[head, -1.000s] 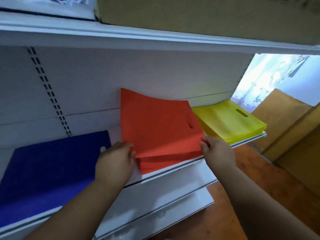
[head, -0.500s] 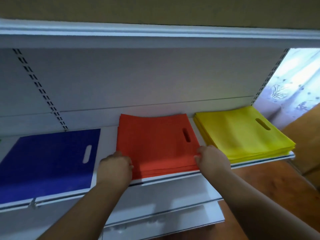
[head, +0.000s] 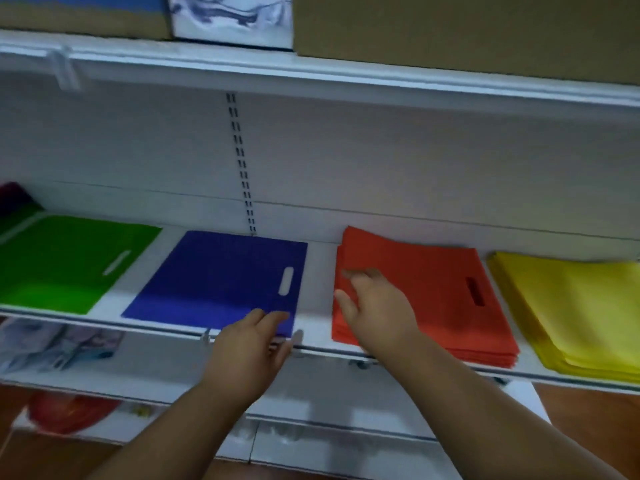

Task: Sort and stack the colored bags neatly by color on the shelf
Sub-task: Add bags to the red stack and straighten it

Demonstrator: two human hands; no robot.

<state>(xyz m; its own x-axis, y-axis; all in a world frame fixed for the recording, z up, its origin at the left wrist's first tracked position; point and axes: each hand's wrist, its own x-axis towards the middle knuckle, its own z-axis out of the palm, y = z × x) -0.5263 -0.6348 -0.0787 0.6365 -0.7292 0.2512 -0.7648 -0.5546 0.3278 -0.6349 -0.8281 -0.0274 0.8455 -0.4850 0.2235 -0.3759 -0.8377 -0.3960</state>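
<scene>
Your left hand [head: 247, 355] rests loose-fingered on the blue bag's [head: 221, 278] near corner — maybe pinching, blurred. Your right hand [head: 375, 310] lies flat, released, on the orange stack [head: 433, 285]. Beyond right — yellow stack [head: 571, 306]; far left, green bag [head: 65, 261].

on the upper shelf board [head: 346, 76] stand brown cardboard boxes [head: 467, 32] with a white-and-blue printed box [head: 230, 20] between them. a slotted upright strip [head: 240, 164] runs down the white back panel [head: 415, 168]. low at the left, below, sit a blurred red round thing [head: 69, 410] and pale packaged items [head: 59, 344]; the floor [head: 588, 417] is reddish brown
</scene>
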